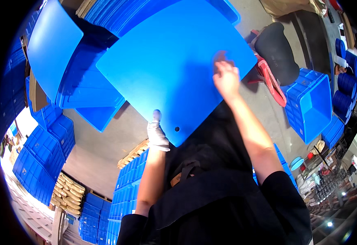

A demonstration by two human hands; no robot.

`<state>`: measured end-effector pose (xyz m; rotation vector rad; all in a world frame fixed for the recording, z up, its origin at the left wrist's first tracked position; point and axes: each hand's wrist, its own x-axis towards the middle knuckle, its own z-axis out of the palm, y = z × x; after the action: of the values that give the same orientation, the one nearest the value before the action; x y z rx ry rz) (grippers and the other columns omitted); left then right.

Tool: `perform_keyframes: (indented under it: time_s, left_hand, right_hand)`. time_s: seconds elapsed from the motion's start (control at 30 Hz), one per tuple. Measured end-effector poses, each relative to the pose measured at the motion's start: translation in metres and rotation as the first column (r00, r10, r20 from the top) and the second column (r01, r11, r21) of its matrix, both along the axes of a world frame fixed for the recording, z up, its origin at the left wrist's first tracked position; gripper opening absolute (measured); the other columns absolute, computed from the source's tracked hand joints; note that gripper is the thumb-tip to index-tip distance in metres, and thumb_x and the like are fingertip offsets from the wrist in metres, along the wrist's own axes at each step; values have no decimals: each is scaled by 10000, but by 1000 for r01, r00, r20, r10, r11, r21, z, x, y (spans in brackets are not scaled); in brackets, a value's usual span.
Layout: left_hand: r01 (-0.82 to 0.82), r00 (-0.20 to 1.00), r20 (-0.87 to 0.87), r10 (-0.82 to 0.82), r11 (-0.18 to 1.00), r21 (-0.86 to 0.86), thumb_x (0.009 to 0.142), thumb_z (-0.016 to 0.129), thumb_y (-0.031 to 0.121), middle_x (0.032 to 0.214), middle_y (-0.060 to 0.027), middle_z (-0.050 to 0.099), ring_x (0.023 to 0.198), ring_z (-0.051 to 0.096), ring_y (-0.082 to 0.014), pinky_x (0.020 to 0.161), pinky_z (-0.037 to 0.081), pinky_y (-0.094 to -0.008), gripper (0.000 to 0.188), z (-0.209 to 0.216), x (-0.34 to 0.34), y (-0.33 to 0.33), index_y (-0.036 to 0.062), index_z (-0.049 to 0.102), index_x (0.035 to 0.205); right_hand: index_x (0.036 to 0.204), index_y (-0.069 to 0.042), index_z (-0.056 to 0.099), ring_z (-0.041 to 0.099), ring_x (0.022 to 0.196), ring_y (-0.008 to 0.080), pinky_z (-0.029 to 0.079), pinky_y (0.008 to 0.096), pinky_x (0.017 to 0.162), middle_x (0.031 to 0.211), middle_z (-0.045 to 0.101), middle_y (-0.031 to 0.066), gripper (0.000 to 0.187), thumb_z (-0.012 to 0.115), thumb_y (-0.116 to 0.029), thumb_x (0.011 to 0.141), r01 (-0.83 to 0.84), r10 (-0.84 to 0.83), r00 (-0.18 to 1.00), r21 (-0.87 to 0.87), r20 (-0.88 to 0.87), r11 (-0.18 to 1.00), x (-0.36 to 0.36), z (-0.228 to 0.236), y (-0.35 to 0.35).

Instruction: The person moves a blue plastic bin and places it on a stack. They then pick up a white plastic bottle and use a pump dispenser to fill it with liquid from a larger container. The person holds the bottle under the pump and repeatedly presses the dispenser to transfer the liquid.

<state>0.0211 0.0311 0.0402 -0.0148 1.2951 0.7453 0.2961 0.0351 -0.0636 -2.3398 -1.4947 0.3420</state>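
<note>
In front of me a large flat blue plastic sheet (158, 53), with one small dark round hole near its closest corner, is held tilted. My left hand (158, 132), in a pale glove, grips its near left edge; the thumb lies on top and the other fingers are hidden beneath. Over the right part of the sheet is my bare right hand (227, 79), its fingers curled. A small brownish blur shows at those fingertips, too smeared to name. The hand casts a shadow on the sheet.
Another blue sheet (54, 45) leans over a blue crate (92, 77) at the left. Blue sheets (113, 16) are stacked at the far side. To the right are a red chair with a black cushion (276, 53) and an open blue crate (311, 104). More crates (44, 151) stand lower left.
</note>
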Motion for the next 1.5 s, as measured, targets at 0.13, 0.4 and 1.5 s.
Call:
perform_keyframes:
  time_s: [0.13, 0.4, 1.5]
  left_hand:
    - [-180, 983, -7, 181, 981, 74, 927, 497, 535, 1303, -97, 529, 1160, 519, -255, 1015, 418, -394, 646, -2, -2, 11, 56, 441, 1356]
    - [222, 946, -225, -235, 972, -84, 920, 597, 446, 765, 44, 580, 720, 539, -156, 684, 449, -298, 366, -8, -27, 21, 83, 626, 879]
    - [711, -180, -979, 101, -674, -200, 751, 588, 226, 1063, -83, 582, 827, 573, -234, 763, 504, -404, 485, 104, -43, 72, 201, 590, 1235]
  right_hand:
    - [1093, -156, 627, 513, 956, 283, 443, 434, 804, 1178, 561, 1, 438, 610, -80, 662, -348, 325, 906, -42, -270, 936, -110, 76, 19]
    - [1195, -174, 606, 496, 1024, 244, 439, 400, 824, 1263, 538, 25, 557, 697, -134, 647, -697, 683, 614, 135, -395, 704, -103, 130, -65]
    - [1273, -52, 510, 578, 1112, 289, 485, 436, 935, 1238, 592, 119, 472, 534, -250, 845, 703, -200, -517, -547, -832, 454, 109, 73, -162]
